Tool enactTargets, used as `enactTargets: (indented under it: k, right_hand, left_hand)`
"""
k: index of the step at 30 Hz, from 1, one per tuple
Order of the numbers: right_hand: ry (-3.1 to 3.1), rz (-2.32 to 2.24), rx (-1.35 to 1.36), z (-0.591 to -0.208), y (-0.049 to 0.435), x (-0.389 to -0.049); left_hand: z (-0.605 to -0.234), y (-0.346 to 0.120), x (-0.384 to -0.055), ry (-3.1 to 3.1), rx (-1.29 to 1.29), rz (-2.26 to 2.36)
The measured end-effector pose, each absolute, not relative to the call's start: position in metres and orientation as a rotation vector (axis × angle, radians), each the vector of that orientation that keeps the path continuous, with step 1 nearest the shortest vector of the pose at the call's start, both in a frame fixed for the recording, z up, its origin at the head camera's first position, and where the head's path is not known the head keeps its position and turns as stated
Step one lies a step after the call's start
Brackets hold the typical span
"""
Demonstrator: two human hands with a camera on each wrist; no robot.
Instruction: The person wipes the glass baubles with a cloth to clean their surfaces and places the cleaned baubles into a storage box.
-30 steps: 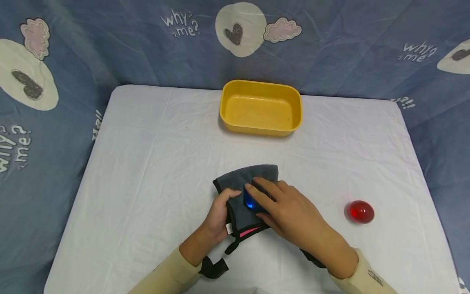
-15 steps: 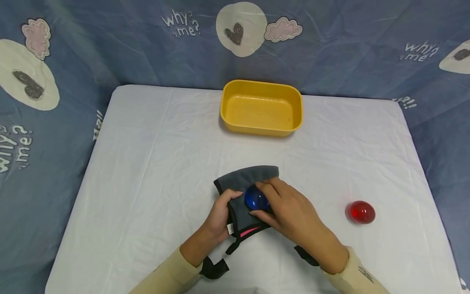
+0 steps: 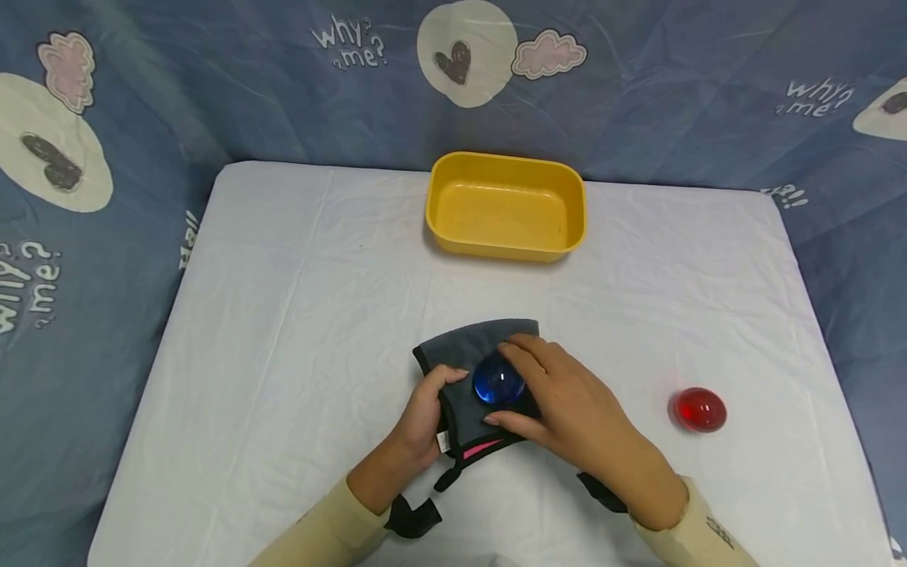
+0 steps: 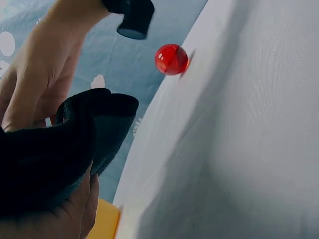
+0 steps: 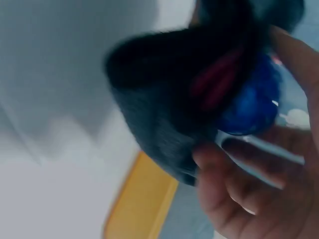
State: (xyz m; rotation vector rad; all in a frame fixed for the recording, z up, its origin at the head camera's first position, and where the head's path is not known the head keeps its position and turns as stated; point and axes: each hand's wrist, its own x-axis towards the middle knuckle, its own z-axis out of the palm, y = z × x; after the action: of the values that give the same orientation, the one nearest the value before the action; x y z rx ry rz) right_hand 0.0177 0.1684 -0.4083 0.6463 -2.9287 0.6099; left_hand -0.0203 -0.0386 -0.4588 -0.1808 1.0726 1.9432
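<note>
My left hand point(image 3: 423, 409) grips a folded grey cloth point(image 3: 460, 409) with black edging, a pink inner side and a white tag; the thumb lies on top. A clear blue ball point(image 3: 498, 379) rests on the cloth. Around the ball's right side my right hand point(image 3: 574, 402) stands with fingers spread apart, index finger by its upper edge and thumb below it. In the right wrist view a gap shows between the blue ball point(image 5: 256, 102) and the lower fingers. The left wrist view shows the cloth point(image 4: 55, 154) from its edge, hiding the ball.
A clear red ball point(image 3: 700, 409) lies on the white-covered table point(image 3: 283, 315) to the right. The yellow basin point(image 3: 506, 213) stands at the far edge. A blue patterned curtain point(image 3: 248, 87) hangs behind and beside the table.
My right hand's fingers have drawn back from over the blue ball and loosened around it, uncovering more of it. The left hand and cloth have stayed almost still.
</note>
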Motion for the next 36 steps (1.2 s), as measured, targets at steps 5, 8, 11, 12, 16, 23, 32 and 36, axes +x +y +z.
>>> enactTargets:
  k: [5,8,11,12,16,23,32,36]
  right_hand:
    - [-3.039,0.609,0.836,-0.395,0.173,0.018]
    - [-3.036,0.606,0.898,-0.394,0.173,0.018]
    - [-3.016,0.624,0.896,-0.395,0.171,0.018]
    - [-3.009,0.631,0.882,-0.395,0.17,0.018]
    - [-2.963,0.641,0.817,-0.399,0.168,0.019]
    - [-2.893,0.628,0.673,-0.409,0.163,0.017]
    - [-2.842,0.536,0.42,-0.421,0.157,0.017]
    - [-2.838,0.511,0.398,-0.423,0.157,0.018]
  left_hand:
    - [-0.46,-0.041,-0.021,1.066,-0.153,1.9]
    - [-0.459,-0.043,-0.02,1.077,-0.153,1.885]
    - [-0.459,-0.044,-0.019,1.083,-0.155,1.892]
    - [-0.459,-0.044,-0.019,1.083,-0.153,1.894]
    - [-0.459,-0.043,-0.02,1.082,-0.14,1.904]
    - [-0.459,-0.041,-0.02,1.063,-0.136,1.906]
    - [-0.46,-0.037,-0.019,1.028,-0.119,1.905]
    - [-0.46,-0.037,-0.018,1.022,-0.116,1.905]
